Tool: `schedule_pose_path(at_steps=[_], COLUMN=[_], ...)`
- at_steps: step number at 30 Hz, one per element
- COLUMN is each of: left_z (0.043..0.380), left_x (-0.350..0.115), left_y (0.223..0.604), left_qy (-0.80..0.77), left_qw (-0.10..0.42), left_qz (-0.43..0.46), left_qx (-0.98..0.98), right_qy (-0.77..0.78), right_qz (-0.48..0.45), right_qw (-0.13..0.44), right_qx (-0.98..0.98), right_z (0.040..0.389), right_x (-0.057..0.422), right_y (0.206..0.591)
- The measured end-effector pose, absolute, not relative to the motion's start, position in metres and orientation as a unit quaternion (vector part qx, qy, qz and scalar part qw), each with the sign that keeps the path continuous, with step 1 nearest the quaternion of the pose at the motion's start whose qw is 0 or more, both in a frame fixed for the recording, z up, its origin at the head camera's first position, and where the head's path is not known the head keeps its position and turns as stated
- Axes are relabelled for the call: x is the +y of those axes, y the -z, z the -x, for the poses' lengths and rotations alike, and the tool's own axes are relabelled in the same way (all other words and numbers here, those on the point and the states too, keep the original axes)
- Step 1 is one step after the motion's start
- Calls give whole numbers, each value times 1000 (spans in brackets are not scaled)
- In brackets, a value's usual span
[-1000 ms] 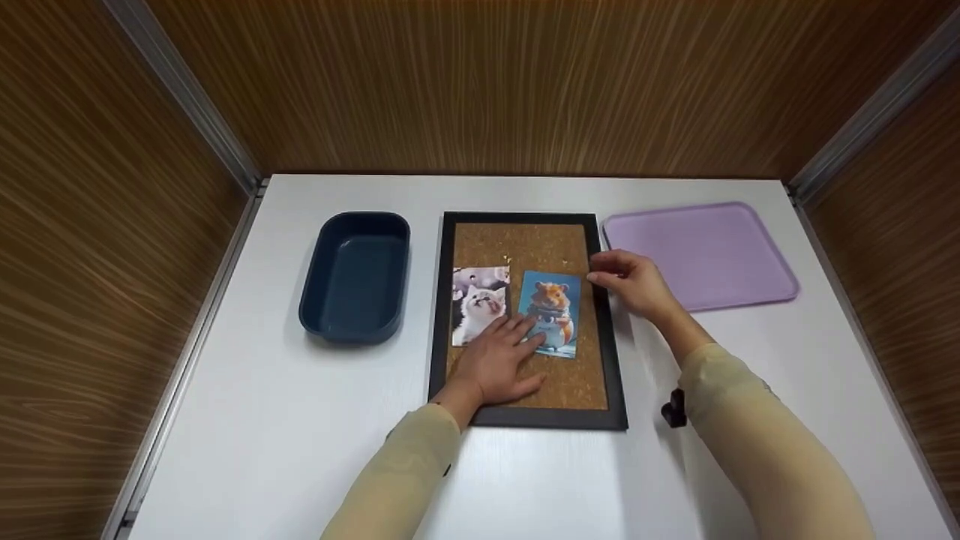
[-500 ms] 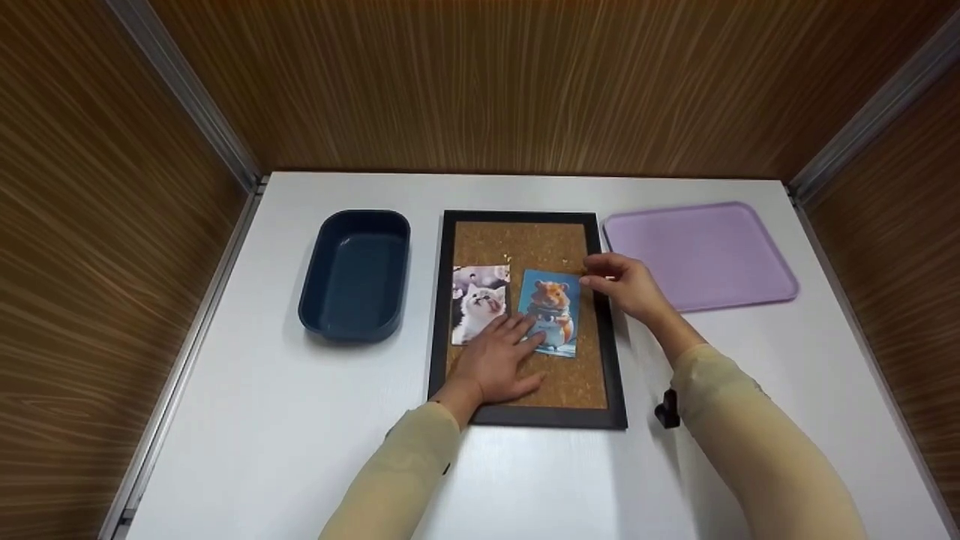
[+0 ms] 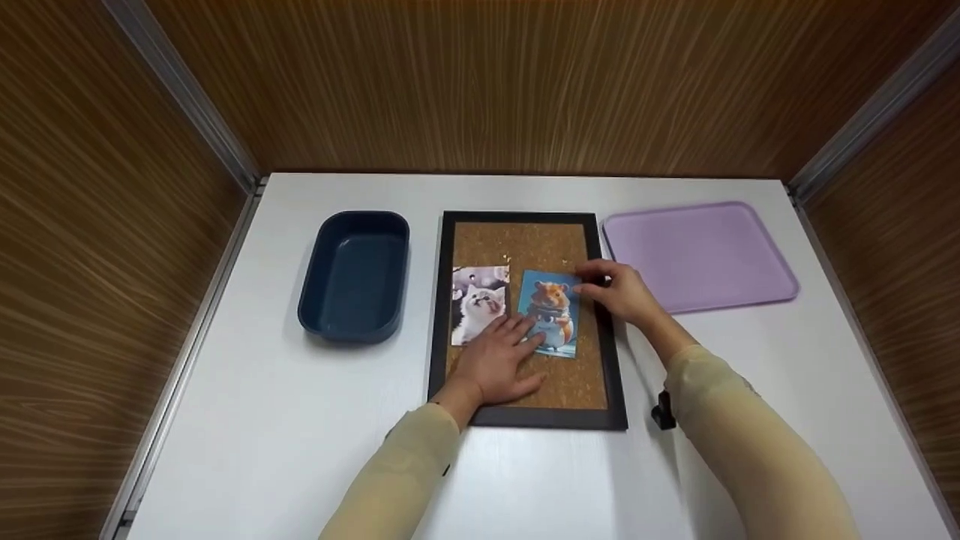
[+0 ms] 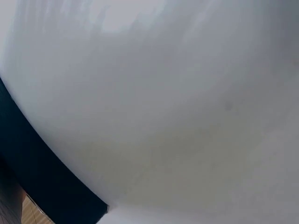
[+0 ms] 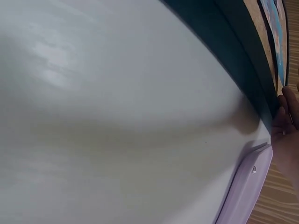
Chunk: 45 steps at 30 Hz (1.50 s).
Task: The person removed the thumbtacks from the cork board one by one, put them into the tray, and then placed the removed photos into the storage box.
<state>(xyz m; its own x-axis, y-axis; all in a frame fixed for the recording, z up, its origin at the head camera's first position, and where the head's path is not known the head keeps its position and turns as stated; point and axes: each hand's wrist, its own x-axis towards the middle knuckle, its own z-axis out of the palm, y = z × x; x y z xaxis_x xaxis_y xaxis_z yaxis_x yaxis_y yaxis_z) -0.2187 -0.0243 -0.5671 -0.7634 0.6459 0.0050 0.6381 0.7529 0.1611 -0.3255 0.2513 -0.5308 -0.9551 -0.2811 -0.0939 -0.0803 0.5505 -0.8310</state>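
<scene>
A black-framed cork board point(image 3: 559, 386) lies on the table, bearing two picture cards side by side. The kitten card point(image 3: 478, 300) is on the left, and the blue hamster card point(image 3: 551, 300) is on the right, slightly tilted. My left hand point(image 3: 499, 364) rests flat on the board, its fingertips over the lower edges of both cards. My right hand point(image 3: 619, 292) reaches over the board's right side. Its finger and thumb, a small gap between them, are at the hamster card's upper right corner. The left wrist view shows neither hand's fingers clearly.
A dark blue rectangular bin point(image 3: 356, 281) stands left of the board. A lilac tray point(image 3: 705, 255) lies at its right, close to the frame. Small gold specks, too small to identify, show above the cards. Wood-grain panels point(image 3: 480, 90) enclose the white table point(image 3: 277, 435).
My right hand has moved left, from the board's right frame to the hamster card's upper right corner. The left hand and both cards have stayed in place.
</scene>
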Motion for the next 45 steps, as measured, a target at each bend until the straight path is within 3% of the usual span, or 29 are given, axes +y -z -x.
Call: schedule_pose_path(at_steps=[29, 45], left_z=[220, 219], left_x=[-24, -25], left_y=[565, 565], left_qy=[-89, -91], left_qw=[26, 33], left_qz=[-344, -340], left_qx=[934, 935], right_qy=[486, 526], right_qz=[87, 43], right_qw=[63, 68], right_qx=[868, 847], right_z=[320, 316], right_x=[241, 237], right_y=[528, 533])
